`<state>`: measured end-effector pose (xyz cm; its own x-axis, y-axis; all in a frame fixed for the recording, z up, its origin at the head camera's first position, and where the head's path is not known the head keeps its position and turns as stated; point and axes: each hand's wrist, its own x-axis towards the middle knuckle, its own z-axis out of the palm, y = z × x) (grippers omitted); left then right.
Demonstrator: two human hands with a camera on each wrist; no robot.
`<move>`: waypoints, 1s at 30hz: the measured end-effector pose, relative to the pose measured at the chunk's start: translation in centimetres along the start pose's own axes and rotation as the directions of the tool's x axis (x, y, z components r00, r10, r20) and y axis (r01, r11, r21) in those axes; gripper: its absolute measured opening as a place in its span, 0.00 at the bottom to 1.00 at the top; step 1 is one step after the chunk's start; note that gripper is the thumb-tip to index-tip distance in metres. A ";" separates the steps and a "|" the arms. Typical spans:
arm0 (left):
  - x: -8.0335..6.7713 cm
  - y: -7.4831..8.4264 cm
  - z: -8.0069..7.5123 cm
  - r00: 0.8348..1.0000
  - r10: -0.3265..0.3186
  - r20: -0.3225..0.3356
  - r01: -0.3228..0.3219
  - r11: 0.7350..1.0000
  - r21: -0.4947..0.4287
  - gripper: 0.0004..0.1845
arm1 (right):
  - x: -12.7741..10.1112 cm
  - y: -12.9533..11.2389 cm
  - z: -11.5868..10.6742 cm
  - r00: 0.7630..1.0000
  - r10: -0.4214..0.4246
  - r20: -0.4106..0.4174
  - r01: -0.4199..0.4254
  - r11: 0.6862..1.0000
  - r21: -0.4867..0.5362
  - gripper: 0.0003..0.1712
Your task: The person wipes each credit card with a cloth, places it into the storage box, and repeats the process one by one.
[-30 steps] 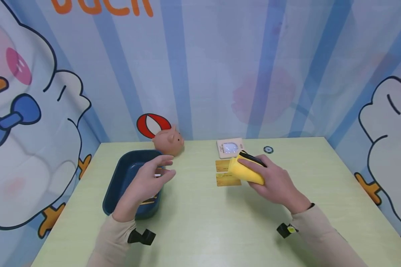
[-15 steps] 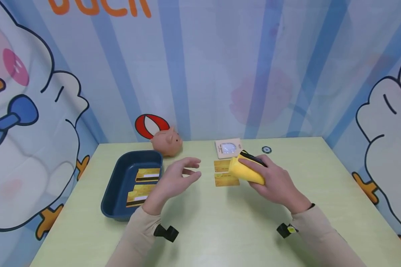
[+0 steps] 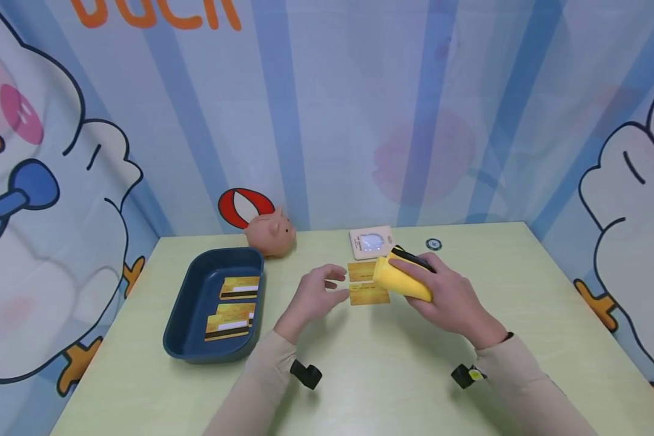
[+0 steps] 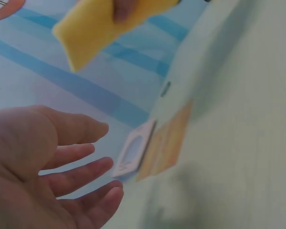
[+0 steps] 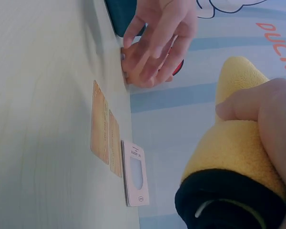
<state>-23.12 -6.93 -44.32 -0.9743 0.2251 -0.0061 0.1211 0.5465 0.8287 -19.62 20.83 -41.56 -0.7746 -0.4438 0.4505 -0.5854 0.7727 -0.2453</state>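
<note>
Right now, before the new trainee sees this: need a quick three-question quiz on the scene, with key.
1. Count: how many gold cards can be seen lying directly on the table?

2. True or false: the left hand holds nothing.

3. Multiple choice: what does the right hand hold?
A) pig figurine
B) blue tray
C) yellow fuzzy item

Key: 1. Two; 2. True; 3. C

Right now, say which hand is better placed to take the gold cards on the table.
Probably the left hand: it holds nothing and points toward the gold cards, while the right hand grips a yellow fuzzy item.
</note>
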 end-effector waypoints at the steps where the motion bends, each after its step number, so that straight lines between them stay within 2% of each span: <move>1: 0.3 -0.2 0.3 1.000 -0.005 0.000 0.005 1.000 0.005 0.22 | 0.0 0.0 0.0 1.000 -0.002 -0.002 0.002 1.000 0.001 0.38; 8: 1.8 -1.3 2.5 1.000 -0.005 -0.009 0.005 0.999 0.045 0.25 | 0.3 0.0 0.1 1.000 -0.024 -0.017 0.025 1.000 0.010 0.38; 14: 2.2 -1.7 3.8 0.998 -0.021 -0.065 0.026 0.997 0.076 0.27 | 0.3 -0.1 0.2 0.999 -0.031 -0.016 0.031 0.999 0.011 0.38; 19: 2.3 -1.7 4.3 0.994 -0.012 -0.104 0.025 0.991 0.130 0.28 | 0.3 -0.1 0.1 0.999 -0.031 -0.019 0.031 0.999 0.014 0.38; 30: 2.2 -1.7 4.6 0.995 -0.006 -0.098 0.026 0.980 0.195 0.29 | 0.1 0.0 0.2 0.999 -0.030 -0.030 0.030 1.000 0.007 0.39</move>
<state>-24.60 -3.67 -48.36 -0.9890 0.1414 0.0437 0.1310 0.6991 0.7029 -19.80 20.69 -41.71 -0.7490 -0.4528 0.4837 -0.6104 0.7555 -0.2380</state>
